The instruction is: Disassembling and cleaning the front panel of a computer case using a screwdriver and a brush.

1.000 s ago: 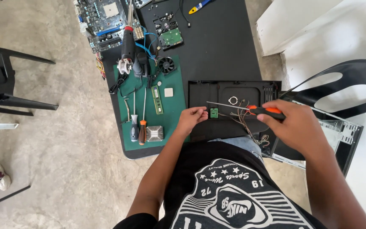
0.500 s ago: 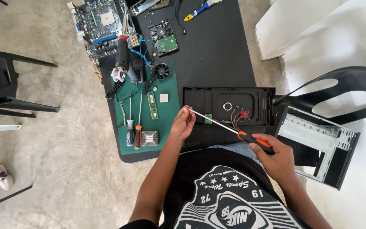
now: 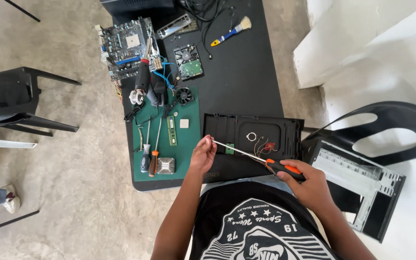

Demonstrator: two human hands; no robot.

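My right hand (image 3: pixel 306 185) grips the orange-and-black handle of a long screwdriver (image 3: pixel 279 166), held near my chest. Its thin metal shaft (image 3: pixel 239 150) runs up and left across a black plastic computer front panel (image 3: pixel 253 137) lying on the table. My left hand (image 3: pixel 203 155) pinches the tip of that shaft at the panel's left edge. On the panel sit a small green circuit board (image 3: pixel 229 148), a wire ring (image 3: pixel 251 136) and thin red wires (image 3: pixel 267 145).
A green mat (image 3: pixel 188 139) carries two screwdrivers (image 3: pixel 149 156), a memory stick (image 3: pixel 171 130), a small fan (image 3: pixel 184 95) and a heatsink (image 3: pixel 165 165). Further back lie a motherboard (image 3: pixel 128 45), a hard drive (image 3: pixel 188 61) and a brush (image 3: pixel 229 31). An open computer case (image 3: pixel 357 185) rests on a black chair (image 3: pixel 391 125) at right.
My right hand pulled the screwdriver back from the panel toward my body. My left hand moved right from the mat's edge and took hold of the shaft's tip.
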